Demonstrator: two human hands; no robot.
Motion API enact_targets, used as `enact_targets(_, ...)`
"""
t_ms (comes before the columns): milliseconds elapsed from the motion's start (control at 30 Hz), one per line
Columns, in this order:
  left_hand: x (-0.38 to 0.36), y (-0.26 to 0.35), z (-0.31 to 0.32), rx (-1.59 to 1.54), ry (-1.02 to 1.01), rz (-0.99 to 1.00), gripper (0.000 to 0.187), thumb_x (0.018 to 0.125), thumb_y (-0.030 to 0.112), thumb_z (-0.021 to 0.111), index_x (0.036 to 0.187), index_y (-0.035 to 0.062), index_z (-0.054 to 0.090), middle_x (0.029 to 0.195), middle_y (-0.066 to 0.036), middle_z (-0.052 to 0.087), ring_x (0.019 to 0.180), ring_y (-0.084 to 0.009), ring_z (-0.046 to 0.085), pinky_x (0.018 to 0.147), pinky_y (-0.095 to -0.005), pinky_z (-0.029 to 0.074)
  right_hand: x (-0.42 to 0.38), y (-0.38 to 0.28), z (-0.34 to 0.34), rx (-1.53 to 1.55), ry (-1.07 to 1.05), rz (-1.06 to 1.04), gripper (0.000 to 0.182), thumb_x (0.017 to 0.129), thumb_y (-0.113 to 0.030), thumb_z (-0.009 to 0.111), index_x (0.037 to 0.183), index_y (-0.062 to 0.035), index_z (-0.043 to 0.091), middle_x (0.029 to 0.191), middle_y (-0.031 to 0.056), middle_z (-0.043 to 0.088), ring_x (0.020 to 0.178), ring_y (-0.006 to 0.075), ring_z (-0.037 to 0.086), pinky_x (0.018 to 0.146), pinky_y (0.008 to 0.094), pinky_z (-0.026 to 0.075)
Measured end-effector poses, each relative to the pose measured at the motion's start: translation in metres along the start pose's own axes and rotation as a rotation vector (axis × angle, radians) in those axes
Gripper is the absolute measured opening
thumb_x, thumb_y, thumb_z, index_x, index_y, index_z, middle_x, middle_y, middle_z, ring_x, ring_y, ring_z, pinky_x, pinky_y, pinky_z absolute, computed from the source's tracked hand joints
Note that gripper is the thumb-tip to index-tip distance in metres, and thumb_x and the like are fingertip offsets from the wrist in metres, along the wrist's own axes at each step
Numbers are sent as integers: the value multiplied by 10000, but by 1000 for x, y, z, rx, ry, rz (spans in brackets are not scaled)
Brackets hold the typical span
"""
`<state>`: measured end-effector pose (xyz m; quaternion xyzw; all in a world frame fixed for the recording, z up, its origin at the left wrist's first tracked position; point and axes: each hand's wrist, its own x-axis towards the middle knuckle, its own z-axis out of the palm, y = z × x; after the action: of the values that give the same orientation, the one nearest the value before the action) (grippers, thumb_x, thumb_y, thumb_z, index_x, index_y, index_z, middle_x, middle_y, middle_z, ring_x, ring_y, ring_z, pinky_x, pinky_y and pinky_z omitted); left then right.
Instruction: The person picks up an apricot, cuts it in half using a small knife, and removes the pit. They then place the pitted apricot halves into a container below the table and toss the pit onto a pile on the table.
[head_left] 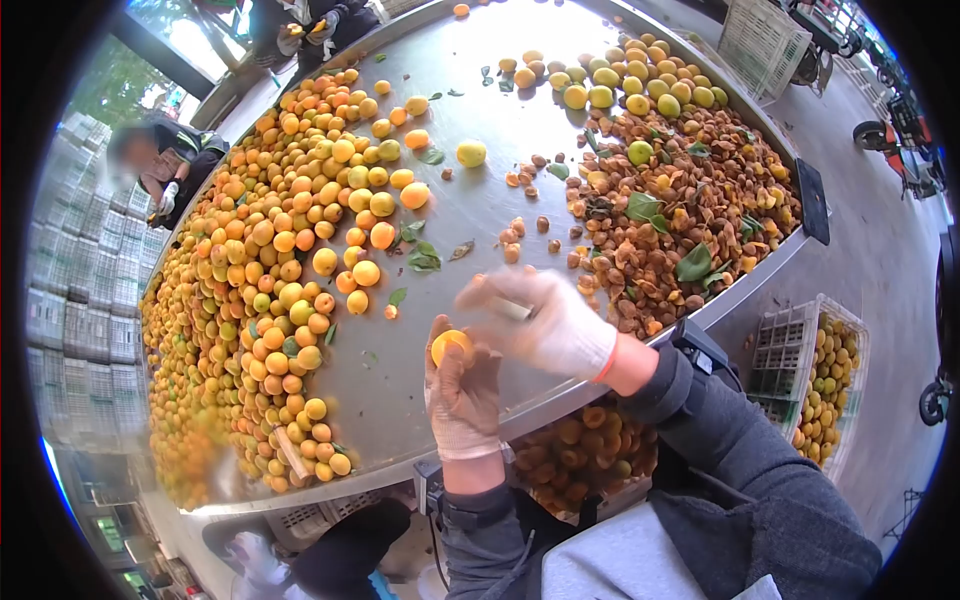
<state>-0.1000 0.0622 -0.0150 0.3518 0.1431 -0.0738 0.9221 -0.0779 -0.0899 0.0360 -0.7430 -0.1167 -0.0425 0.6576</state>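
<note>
My left hand [464, 392], in a whitish glove, is closed around an orange-yellow apricot [450, 346] near the table's front edge. Beside it, my gloved right hand [550, 322] is smeared by motion. Its fingers are curled around a small pale-handled tool [514, 309], whose working end I cannot make out. Just beyond my right hand, several loose apricot pits [512, 240] lie on the metal table [400, 330]. To the left spreads a big heap of whole apricots [270, 250].
On the right lies a pile of brown pits and scraps with leaves [680, 210]; more apricots [650, 75] sit behind it. Below the edge are a container of apricot halves [585, 450] and a crate [785, 345]. Other people [170, 165] stand around the table.
</note>
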Motion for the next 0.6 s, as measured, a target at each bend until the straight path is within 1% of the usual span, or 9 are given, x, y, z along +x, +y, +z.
enact_targets(33, 2, 1, -2, 0, 2, 3, 458, 942, 371, 563, 1296, 93, 478, 1036, -97, 613, 873, -184, 617, 782, -324, 526, -2, -3, 4, 2, -3, -1, 255, 817, -99, 658, 1071, -88, 664, 921, 70, 687, 839, 227, 670, 791, 320, 521)
enact_targets(100, 5, 1, -6, 75, 44, -51, 470, 942, 347, 571, 1317, 87, 461, 1138, -110, 585, 1033, -237, 580, 934, -408, 475, -5, -5, 12, -474, -285, 95, 295, 767, -112, 696, 1061, -113, 670, 937, 109, 684, 843, 291, 671, 750, 354, 527)
enact_targets(133, 5, 2, -10, 75, 47, -54, 470, 942, 347, 571, 1317, 87, 461, 1138, -110, 585, 1033, -237, 580, 934, -408, 475, -6, -1, 13, -572, -306, 58, 292, 742, -130, 710, 1032, -130, 676, 941, 118, 680, 867, 327, 656, 739, 382, 525)
enact_targets(300, 4, 5, -15, -284, -187, -171, 433, 950, 260, 547, 1313, 45, 447, 1239, -150, 533, 1151, -309, 524, 1017, -465, 419, 0, 5, 3, -521, -173, 57, 182, 780, -195, 691, 936, -105, 663, 857, 136, 672, 783, 332, 655, 684, 393, 516)
enact_targets(367, -3, 7, -9, -198, -111, -156, 414, 953, 239, 539, 1302, 35, 453, 1232, -163, 538, 1138, -312, 535, 996, -461, 438, 3, 7, -5, -484, -105, 83, 183, 804, -255, 675, 877, -90, 653, 802, 160, 663, 729, 343, 649, 658, 405, 510)
enact_targets(467, -8, 13, -12, -113, -47, -144, 384, 952, 193, 530, 1287, 19, 457, 1191, -185, 560, 1098, -311, 560, 948, -448, 479, 1, 12, -11, -339, -68, 90, 231, 758, -178, 750, 936, -60, 662, 735, 86, 659, 693, 194, 645, 668, 308, 511)
enact_targets(500, -11, 16, -14, -118, -58, -146, 374, 950, 169, 528, 1283, 14, 456, 1157, -194, 575, 1071, -307, 575, 920, -440, 501, 2, 11, -13, -341, -67, 89, 231, 758, -178, 750, 936, -60, 662, 735, 86, 659, 693, 194, 645, 668, 308, 511)
enact_targets(567, -22, 24, -12, -27, -83, -116, 348, 946, 161, 530, 1255, 6, 485, 1128, -184, 591, 1038, -295, 589, 896, -413, 509, 5, 6, -21, -171, -92, 247, 283, 765, -266, 725, 937, -47, 671, 828, 155, 673, 767, 296, 662, 704, 353, 510)
enact_targets(600, -26, 28, -8, 60, -113, -81, 324, 943, 153, 531, 1226, -2, 513, 1100, -174, 607, 1004, -282, 602, 871, -387, 518, 7, 7, -24, -303, -123, 248, 326, 771, -269, 720, 1008, -49, 677, 893, 160, 682, 826, 271, 674, 755, 338, 514)
